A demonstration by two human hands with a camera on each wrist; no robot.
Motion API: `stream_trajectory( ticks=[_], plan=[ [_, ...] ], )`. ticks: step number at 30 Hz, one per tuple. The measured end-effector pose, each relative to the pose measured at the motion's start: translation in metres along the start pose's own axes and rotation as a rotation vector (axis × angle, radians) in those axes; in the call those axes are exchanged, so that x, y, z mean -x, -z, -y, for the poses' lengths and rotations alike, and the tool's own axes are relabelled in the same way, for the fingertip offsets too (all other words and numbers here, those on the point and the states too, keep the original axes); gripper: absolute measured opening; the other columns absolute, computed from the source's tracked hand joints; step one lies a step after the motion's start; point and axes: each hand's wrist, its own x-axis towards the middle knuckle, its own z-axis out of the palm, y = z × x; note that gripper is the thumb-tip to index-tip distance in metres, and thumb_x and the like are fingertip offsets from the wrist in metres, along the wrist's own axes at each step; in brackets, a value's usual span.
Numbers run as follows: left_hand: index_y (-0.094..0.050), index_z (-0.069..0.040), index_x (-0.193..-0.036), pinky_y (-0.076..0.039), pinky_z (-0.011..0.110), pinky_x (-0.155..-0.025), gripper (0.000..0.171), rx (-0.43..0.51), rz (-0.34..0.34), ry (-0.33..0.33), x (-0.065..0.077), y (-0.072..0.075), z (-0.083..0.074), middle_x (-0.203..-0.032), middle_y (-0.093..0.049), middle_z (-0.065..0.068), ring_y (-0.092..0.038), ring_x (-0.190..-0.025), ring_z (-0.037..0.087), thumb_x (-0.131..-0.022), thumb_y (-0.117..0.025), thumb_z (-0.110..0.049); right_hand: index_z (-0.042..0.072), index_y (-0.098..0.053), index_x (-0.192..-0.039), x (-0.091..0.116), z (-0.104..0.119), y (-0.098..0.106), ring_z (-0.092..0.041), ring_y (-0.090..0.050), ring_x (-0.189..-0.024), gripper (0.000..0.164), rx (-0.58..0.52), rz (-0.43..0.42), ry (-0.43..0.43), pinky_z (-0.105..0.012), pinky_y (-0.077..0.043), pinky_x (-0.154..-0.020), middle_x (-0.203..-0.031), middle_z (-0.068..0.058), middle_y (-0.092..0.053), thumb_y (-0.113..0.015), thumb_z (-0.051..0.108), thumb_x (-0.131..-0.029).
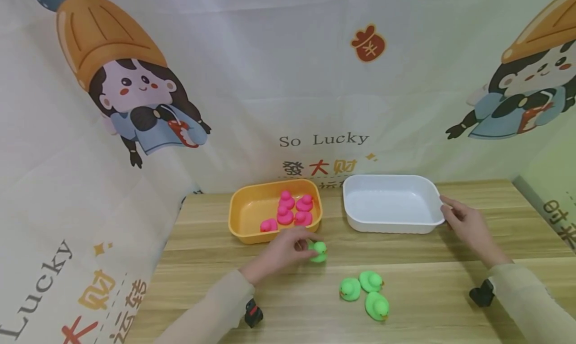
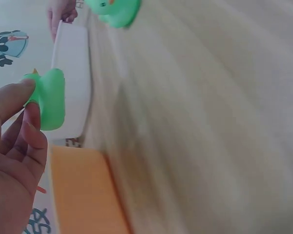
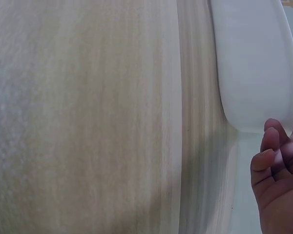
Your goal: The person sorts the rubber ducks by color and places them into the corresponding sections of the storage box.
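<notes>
My left hand (image 1: pixel 288 251) pinches a green rubber duck (image 1: pixel 320 251) between thumb and fingers, just in front of an orange basin (image 1: pixel 245 235). In the left wrist view this duck (image 2: pixel 52 100) is held above the tabletop. At the white basin (image 1: pixel 391 227), my right hand (image 1: pixel 470 229) grips the right end of the rim; the right wrist view has the fingertips (image 3: pixel 271 136) against the outside of that basin's wall. No duck lies inside the white basin. Several pink rubber ducks (image 1: pixel 285 215) sit in the orange one, mostly on its right side.
Three more green ducks (image 1: pixel 377 305) stand close together on the wooden table (image 1: pixel 427 294), towards the front middle. A printed cloth (image 1: pixel 252 84) hangs right behind the table and along its sides. Both basins stand near the back edge, with a narrow gap between them.
</notes>
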Motion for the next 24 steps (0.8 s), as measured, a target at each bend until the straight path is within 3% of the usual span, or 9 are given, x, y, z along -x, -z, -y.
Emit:
stream_trajectory(
  ticks=[13,18,24],
  plan=[
    [-0.075,-0.006,-0.125,-0.054,0.022,-0.075,0.031,-0.006,-0.059,0.007,-0.069,0.016,-0.02,-0.11,-0.072,0.004,-0.062,-0.086,0.011,-0.095,-0.078,-0.013,-0.013,-0.054,-0.141,0.0,-0.004,0.001,-0.006,-0.045,-0.059,0.045,-0.035,0.027,-0.046,-0.024,-0.037,-0.05,-0.068,-0.007,-0.057,-0.053,0.019,-0.11],
    [-0.074,-0.009,-0.129,-0.055,0.023,-0.077,0.032,0.022,-0.058,0.046,-0.091,0.017,-0.024,-0.118,-0.071,0.003,-0.063,-0.089,0.013,-0.097,-0.076,-0.016,-0.012,-0.051,-0.144,0.0,-0.001,0.002,-0.008,-0.046,-0.061,0.048,-0.06,0.049,-0.061,-0.025,-0.038,-0.052,-0.07,-0.007,-0.057,-0.051,0.023,-0.111],
    [-0.074,-0.006,-0.126,-0.052,0.018,-0.069,0.031,0.014,-0.116,0.048,-0.116,0.007,-0.024,-0.119,-0.071,0.009,-0.064,-0.089,0.015,-0.096,-0.077,-0.014,-0.013,-0.053,-0.143,-0.002,0.0,0.002,-0.008,-0.047,-0.06,0.047,-0.053,0.034,-0.061,-0.025,-0.039,-0.051,-0.069,-0.005,-0.056,-0.052,0.021,-0.111]
  ],
)
